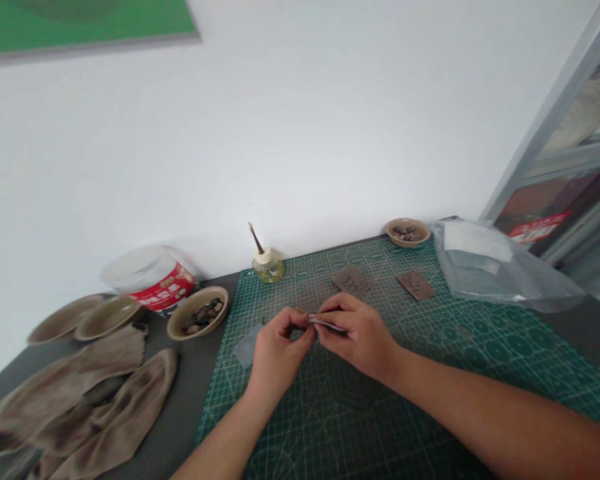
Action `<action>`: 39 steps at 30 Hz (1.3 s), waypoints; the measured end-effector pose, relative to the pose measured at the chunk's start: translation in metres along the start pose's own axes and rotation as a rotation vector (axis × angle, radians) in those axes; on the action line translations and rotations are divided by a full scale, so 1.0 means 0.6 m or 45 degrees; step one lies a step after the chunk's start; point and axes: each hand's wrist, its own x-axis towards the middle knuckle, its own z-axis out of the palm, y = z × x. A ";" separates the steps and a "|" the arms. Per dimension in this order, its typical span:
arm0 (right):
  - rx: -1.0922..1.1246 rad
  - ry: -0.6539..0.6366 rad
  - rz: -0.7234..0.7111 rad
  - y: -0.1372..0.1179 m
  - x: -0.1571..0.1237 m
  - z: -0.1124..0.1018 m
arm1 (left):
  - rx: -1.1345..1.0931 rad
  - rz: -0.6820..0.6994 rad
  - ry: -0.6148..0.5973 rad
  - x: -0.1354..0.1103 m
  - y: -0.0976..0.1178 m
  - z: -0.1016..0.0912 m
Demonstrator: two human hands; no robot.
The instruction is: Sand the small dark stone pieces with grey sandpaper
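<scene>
Over the middle of the green cutting mat both hands meet at the fingertips. My right hand is closed on a thin folded piece of sandpaper, seen nearly edge-on. The fingers of my left hand are pinched together at its left end; whatever small thing may be between them is hidden. Beneath the left wrist lies a grey square sheet. Two brown sandpaper pieces with handwritten marks lie beyond the hands, one near the middle and one farther right.
A glass jar with a brush stands by the wall. Bowls of dark pebble-like pieces sit at left and back right. A red-labelled tub, empty-looking bowls and brown cloth are left, a clear plastic bag right.
</scene>
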 end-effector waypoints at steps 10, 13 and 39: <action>0.004 0.011 0.011 -0.003 0.000 -0.002 | -0.017 0.005 0.019 -0.002 -0.002 -0.001; 0.016 0.022 0.022 -0.004 0.001 -0.004 | -0.039 0.005 0.040 -0.002 -0.001 -0.001; 0.139 0.078 0.249 -0.004 0.008 -0.016 | -0.356 0.073 0.075 -0.002 -0.002 -0.005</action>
